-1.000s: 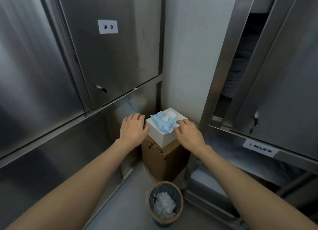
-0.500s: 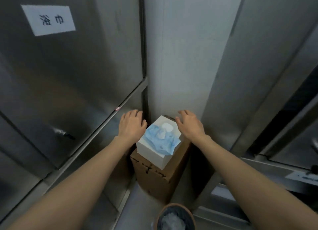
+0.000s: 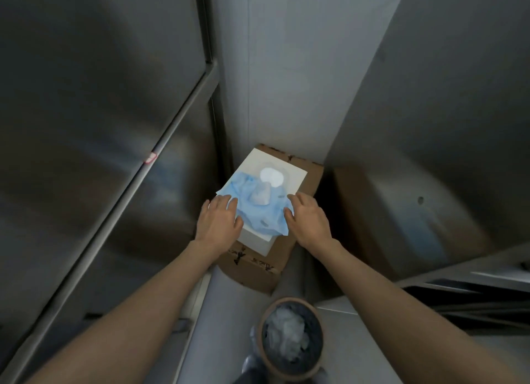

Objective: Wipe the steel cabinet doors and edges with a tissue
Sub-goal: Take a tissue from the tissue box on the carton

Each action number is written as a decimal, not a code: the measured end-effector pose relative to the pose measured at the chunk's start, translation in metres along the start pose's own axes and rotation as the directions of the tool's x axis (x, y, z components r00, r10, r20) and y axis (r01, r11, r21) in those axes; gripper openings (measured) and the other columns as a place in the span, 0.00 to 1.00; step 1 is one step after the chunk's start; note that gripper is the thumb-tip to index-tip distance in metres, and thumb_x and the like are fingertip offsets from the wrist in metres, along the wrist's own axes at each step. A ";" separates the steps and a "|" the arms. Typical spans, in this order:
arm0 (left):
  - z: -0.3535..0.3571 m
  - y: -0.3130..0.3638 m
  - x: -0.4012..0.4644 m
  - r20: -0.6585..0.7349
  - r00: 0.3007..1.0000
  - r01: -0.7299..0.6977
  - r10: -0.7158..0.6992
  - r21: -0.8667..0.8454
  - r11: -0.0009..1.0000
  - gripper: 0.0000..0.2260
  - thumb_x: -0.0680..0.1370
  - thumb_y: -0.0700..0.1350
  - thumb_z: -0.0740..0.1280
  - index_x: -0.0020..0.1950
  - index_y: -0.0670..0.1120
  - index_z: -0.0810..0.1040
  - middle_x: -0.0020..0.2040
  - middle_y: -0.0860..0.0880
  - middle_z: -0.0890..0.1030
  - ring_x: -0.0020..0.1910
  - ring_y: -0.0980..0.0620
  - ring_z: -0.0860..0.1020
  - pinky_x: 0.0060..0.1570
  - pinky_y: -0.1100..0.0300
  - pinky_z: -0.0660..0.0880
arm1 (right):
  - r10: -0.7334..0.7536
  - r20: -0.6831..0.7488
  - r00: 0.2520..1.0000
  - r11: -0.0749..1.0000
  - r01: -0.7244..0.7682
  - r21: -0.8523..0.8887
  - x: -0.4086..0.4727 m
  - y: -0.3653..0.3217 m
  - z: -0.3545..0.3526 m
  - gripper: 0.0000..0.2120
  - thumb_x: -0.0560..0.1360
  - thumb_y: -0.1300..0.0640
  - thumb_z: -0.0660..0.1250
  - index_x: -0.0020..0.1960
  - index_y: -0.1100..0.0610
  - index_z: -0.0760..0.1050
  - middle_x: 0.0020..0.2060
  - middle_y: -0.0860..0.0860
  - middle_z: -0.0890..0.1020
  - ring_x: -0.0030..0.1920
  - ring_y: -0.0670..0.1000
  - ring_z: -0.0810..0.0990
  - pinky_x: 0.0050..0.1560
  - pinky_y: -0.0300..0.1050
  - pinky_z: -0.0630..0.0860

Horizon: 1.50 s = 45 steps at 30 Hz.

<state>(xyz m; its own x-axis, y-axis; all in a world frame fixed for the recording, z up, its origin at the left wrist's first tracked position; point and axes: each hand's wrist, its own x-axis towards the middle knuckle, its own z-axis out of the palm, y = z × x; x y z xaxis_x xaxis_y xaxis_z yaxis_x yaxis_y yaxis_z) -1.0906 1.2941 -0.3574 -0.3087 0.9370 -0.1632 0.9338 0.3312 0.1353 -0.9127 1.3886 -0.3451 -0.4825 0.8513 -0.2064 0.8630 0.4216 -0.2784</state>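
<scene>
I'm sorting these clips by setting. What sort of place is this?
Probably a linen or utility storage corner: steel cabinets on both sides, a tissue box on a carton, and a bin of used tissues.

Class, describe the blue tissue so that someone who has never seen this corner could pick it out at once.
Find the brown cardboard carton standing in the corner between the steel cabinets. A white box sits on it, and the blue tissue lies crumpled on that box, between both hands. It is the only blue thing; the bin holds white wads.
</scene>
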 end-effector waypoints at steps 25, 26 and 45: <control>0.097 -0.038 0.089 0.112 0.983 -0.161 0.147 0.123 0.979 0.29 0.84 0.57 0.45 0.81 0.45 0.42 0.82 0.46 0.45 0.80 0.47 0.43 0.78 0.45 0.46 | 0.014 -0.051 0.999 0.982 -0.004 0.191 0.070 -0.013 0.097 0.30 0.83 0.46 0.57 0.81 0.52 0.51 0.80 0.50 0.57 0.79 0.51 0.57 0.76 0.47 0.58; 0.099 -0.040 0.089 0.110 0.984 -0.152 0.141 0.097 0.984 0.30 0.84 0.58 0.44 0.81 0.45 0.42 0.82 0.47 0.46 0.80 0.47 0.44 0.78 0.45 0.46 | 0.014 -0.057 0.998 0.977 -0.002 0.214 0.073 -0.015 0.099 0.31 0.83 0.46 0.58 0.81 0.52 0.51 0.80 0.49 0.56 0.78 0.50 0.57 0.76 0.47 0.58; 0.111 -0.034 0.101 0.172 0.984 -0.039 0.033 0.031 0.999 0.33 0.83 0.63 0.44 0.81 0.47 0.39 0.82 0.49 0.42 0.80 0.48 0.41 0.78 0.43 0.43 | -0.099 -0.237 0.966 0.968 0.149 0.202 0.111 -0.019 0.119 0.17 0.75 0.61 0.73 0.62 0.65 0.78 0.56 0.61 0.81 0.57 0.61 0.78 0.56 0.52 0.76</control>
<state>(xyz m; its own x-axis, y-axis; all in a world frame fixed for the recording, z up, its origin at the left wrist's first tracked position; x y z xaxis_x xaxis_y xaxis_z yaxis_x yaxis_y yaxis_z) -1.1338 1.3652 -0.4874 -0.2420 0.9144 -0.3246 0.9503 0.2909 0.1110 -1.0006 1.4379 -0.4739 -0.5159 0.8551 0.0505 0.7334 0.4714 -0.4898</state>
